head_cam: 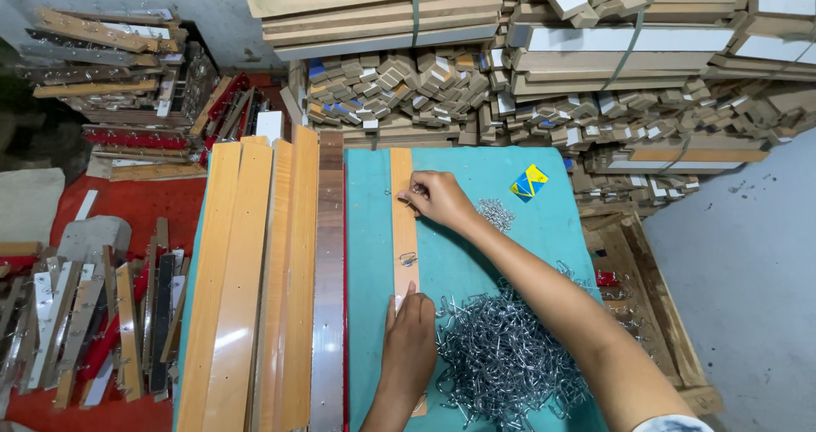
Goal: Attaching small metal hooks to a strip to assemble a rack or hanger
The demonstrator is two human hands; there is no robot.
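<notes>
Now, left hand [410, 340] flat on wooden strip [403, 211], right hand [438, 198] pinching metal hook [405, 197] at far end.

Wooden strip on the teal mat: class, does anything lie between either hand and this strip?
Nothing visible does. The left hand presses directly on the near end of the wooden strip, and the right hand rests on its far end, fingers at a small metal hook. The pile of metal hooks lies beside the strip, to its right.

Teal-topped table [476, 169] w/ wood strip [402, 220], hook pile [501, 355], plank stack [272, 288], small box [529, 182]
</notes>
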